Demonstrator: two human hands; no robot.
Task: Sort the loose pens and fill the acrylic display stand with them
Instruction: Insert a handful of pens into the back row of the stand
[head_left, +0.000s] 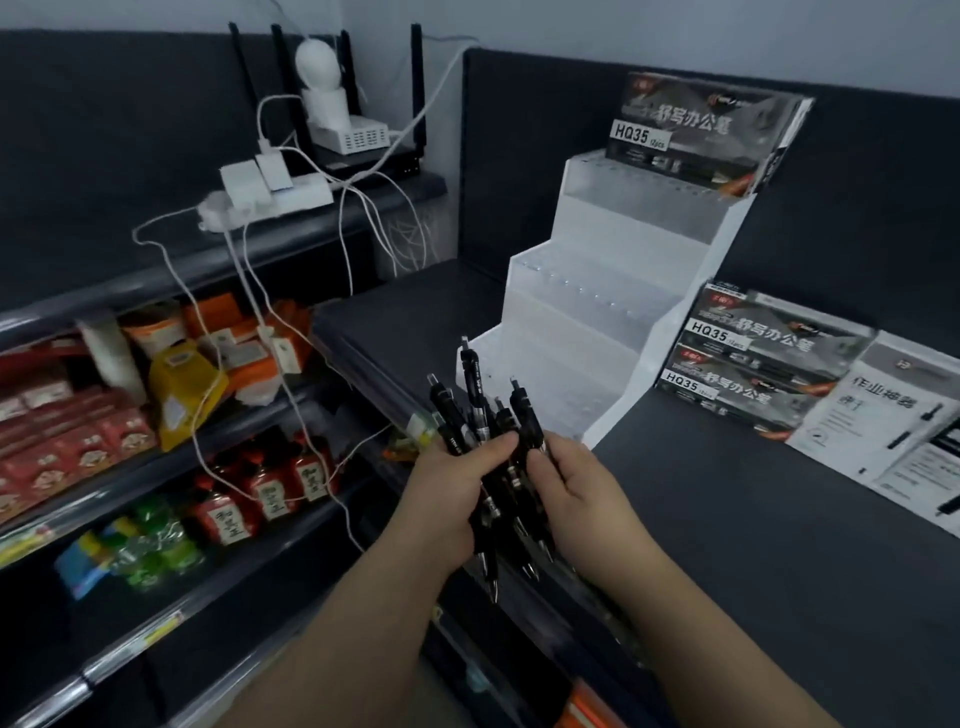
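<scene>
A bundle of several black click pens stands upright in front of me, tips down. My left hand grips the bundle from the left, thumb across the barrels. From the right, my right hand pinches one pen of the bundle. Just beyond them on the dark shelf stands the clear stepped acrylic display stand, its rows of holes holding no pens. A pen box rests on its top step.
Two stacked HQ35 pen boxes and a white leaflet lie on the dark shelf right of the stand. At left are shelves of packaged goods and bottles, a power strip and hanging white cables.
</scene>
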